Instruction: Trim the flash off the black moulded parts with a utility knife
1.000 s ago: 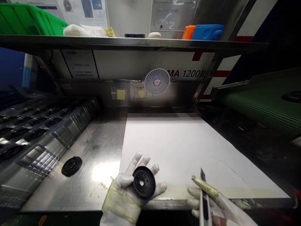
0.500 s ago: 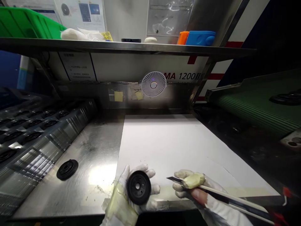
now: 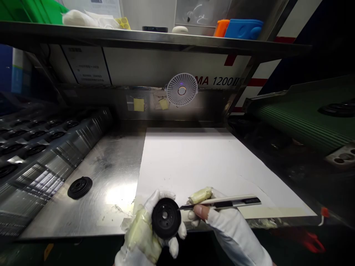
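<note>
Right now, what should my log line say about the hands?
left hand: black rubber disc | right hand: utility knife, blade at disc edge

Specular glare on the steel worktop (image 3: 119, 194), near centre; the far shelf (image 3: 155, 38) bows through wide-angle distortion; the right edge falls into dim shadow.

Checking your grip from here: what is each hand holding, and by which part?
The left hand holds a black disc by its rim. The right hand holds a utility knife by its handle.
</note>
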The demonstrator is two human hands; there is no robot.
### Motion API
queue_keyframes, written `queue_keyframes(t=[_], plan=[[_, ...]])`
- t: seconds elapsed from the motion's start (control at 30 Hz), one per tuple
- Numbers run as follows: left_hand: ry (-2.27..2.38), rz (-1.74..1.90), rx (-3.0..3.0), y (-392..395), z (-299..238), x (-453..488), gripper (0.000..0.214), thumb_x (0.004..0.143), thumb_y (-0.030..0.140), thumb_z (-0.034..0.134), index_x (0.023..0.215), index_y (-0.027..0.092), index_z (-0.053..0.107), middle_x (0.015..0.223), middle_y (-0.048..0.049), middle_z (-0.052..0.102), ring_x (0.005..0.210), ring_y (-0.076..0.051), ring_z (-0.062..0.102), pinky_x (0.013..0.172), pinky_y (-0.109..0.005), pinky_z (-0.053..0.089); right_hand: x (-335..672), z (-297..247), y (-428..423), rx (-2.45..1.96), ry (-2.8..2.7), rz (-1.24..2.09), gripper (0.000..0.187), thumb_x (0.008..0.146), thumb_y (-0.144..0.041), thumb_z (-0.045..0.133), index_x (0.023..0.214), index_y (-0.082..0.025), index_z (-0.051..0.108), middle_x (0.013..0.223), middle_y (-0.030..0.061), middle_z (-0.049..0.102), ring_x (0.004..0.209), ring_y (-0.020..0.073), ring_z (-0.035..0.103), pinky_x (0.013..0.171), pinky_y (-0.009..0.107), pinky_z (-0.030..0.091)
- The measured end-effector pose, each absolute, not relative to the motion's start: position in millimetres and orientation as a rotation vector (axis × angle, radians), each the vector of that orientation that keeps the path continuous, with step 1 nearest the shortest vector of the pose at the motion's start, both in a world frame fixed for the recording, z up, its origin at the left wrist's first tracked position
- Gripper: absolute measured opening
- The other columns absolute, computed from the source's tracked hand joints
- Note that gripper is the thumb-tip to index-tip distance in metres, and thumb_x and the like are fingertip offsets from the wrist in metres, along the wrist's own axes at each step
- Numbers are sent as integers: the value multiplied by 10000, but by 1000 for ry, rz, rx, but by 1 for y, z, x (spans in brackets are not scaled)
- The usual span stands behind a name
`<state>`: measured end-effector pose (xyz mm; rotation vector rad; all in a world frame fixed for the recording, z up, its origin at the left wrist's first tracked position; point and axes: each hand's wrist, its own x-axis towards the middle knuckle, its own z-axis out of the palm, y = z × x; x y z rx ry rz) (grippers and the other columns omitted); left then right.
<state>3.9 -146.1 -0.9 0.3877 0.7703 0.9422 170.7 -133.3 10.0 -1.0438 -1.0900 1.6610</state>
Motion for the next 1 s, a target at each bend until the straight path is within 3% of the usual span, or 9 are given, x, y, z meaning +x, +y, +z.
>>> queue_keyframes(t=[0.17, 0.27, 0.37, 0.53, 0.63, 0.7, 0.77, 0.87, 1.0], plan=[[777, 972, 259, -144, -4, 2, 345, 833, 453, 430, 1024, 169, 466, 693, -60, 610, 546, -225, 596, 347, -265, 420, 174, 10, -138, -965, -1143, 1731, 192, 804, -312, 601, 740, -139, 652, 755, 75, 645, 742, 209, 588, 745, 337, 474], [617, 976, 140, -143, -7, -2, 364, 819, 401, 460, 1093, 163, 494, 963, -103, 621, 819, -329, 628, 601, -449, 526, 180, 7, -138, -937, -1101, 1685, 211, 838, -327, 557, 844, -143, 660, 874, 84, 637, 884, 221, 562, 864, 350, 425], [496, 990, 91, -142, -13, -5, 393, 808, 262, 457, 1186, 157, 472, 1199, -139, 536, 1035, -388, 541, 797, -541, 459, 184, 3, -136, -905, -965, 1713, 169, 850, -283, 545, 958, -187, 633, 966, 56, 611, 955, 208, 537, 912, 345, 394], [545, 937, 222, -140, -28, -7, 485, 853, 404, 402, 1241, 114, 425, 970, -198, 630, 672, -288, 644, 452, -312, 479, 180, 8, -135, -859, -938, 1711, 88, 775, -222, 646, 854, -201, 613, 822, 18, 597, 800, 178, 562, 774, 312, 464], [571, 955, 114, -140, -29, -6, 545, 847, 447, 406, 1242, 72, 429, 1066, -223, 604, 906, -334, 614, 701, -434, 514, 177, 10, -136, -922, -955, 1713, 108, 776, -248, 656, 848, -171, 636, 806, 41, 615, 779, 181, 575, 770, 316, 473], [533, 975, 38, -142, -24, -7, 499, 856, 385, 405, 1247, 77, 434, 1221, -205, 527, 1102, -367, 503, 867, -549, 426, 176, 9, -136, -956, -981, 1736, 134, 778, -257, 655, 873, -163, 652, 852, 60, 636, 835, 202, 585, 812, 333, 465], [492, 1000, 36, -144, -19, -8, 432, 856, 306, 403, 1238, 113, 455, 1296, -163, 474, 1145, -382, 459, 869, -608, 396, 175, 9, -137, -967, -993, 1744, 146, 789, -260, 641, 896, -163, 655, 911, 71, 645, 902, 221, 583, 856, 348, 449], [530, 1048, 142, -145, -18, -9, 396, 850, 281, 424, 1212, 135, 489, 1186, -159, 555, 958, -328, 587, 685, -448, 511, 172, 11, -137, -939, -985, 1739, 115, 781, -244, 652, 866, -167, 649, 883, 55, 647, 848, 203, 596, 812, 330, 469], [718, 1007, 197, -142, -26, -3, 438, 832, 414, 453, 1113, 91, 544, 826, -131, 645, 644, -225, 618, 497, -300, 477, 166, 11, -136, -966, -966, 1747, 132, 724, -235, 713, 802, -150, 647, 774, 33, 637, 729, 165, 589, 722, 287, 476]])
